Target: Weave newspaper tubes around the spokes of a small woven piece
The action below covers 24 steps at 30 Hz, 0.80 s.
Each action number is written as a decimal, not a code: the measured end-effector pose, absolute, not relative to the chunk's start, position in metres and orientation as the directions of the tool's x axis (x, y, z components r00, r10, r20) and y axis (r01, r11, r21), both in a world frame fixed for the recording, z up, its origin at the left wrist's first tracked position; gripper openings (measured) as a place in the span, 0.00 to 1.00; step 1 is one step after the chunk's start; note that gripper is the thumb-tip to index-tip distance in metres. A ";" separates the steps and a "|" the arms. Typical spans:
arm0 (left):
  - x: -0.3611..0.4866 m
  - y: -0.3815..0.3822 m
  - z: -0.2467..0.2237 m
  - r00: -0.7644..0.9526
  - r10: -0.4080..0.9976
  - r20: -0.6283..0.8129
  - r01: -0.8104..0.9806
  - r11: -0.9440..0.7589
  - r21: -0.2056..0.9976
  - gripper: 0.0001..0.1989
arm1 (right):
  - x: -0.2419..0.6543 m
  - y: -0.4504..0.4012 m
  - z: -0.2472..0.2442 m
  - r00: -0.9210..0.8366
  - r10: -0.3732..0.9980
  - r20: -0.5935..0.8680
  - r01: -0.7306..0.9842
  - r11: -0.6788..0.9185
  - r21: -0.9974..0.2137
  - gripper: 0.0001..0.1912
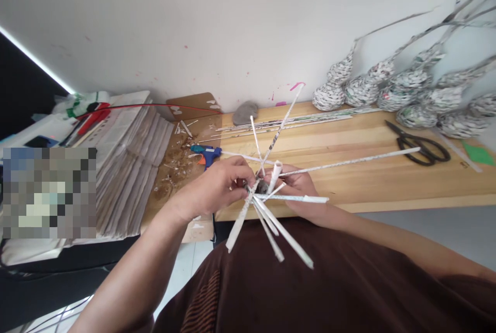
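Note:
Several rolled paper tubes spread outward from a small woven paper piece held above the table's front edge. My left hand pinches the piece at its left side, thumb and fingers pressed on a tube. Around its right side my right hand is closed, partly hidden behind the tubes. One long tube points right toward the black scissors; another rises up and right, its tip pink. A short, wider tube stands up near my right fingers.
Stacked newspapers lie at left. A blue glue gun rests near paper scraps, with a grey stone-like lump behind. Thin paper sticks lie along the wall. Woven gourd-like shapes stand at back right.

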<state>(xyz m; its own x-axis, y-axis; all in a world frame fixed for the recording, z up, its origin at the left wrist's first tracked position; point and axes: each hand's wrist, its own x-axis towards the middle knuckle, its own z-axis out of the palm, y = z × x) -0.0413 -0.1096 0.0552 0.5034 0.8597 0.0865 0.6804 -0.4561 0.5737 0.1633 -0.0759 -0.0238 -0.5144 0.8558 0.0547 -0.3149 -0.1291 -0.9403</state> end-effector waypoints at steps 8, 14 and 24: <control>-0.031 -0.125 0.036 0.319 0.913 0.255 0.700 -0.408 0.586 0.04 | 0.162 -0.078 -0.023 -0.477 0.874 0.095 -0.268 -0.041 -0.963 0.15; -0.020 -0.131 0.010 0.031 0.906 0.422 0.692 -0.324 0.645 0.03 | 0.158 -0.078 -0.030 -0.474 0.872 0.120 -0.329 -0.049 -0.943 0.13; -0.011 -0.141 0.003 -0.008 0.839 0.544 0.700 -0.384 0.602 0.03 | 0.161 -0.081 -0.036 -0.483 0.857 0.176 -0.351 -0.005 -0.936 0.13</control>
<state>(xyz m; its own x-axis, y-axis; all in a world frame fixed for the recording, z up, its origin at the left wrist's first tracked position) -0.0111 -0.1411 0.0035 -0.0081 0.8388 0.5443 0.6998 -0.3841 0.6023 0.1605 -0.0808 -0.0359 -0.4835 0.8575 0.1761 -0.3508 -0.0055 -0.9364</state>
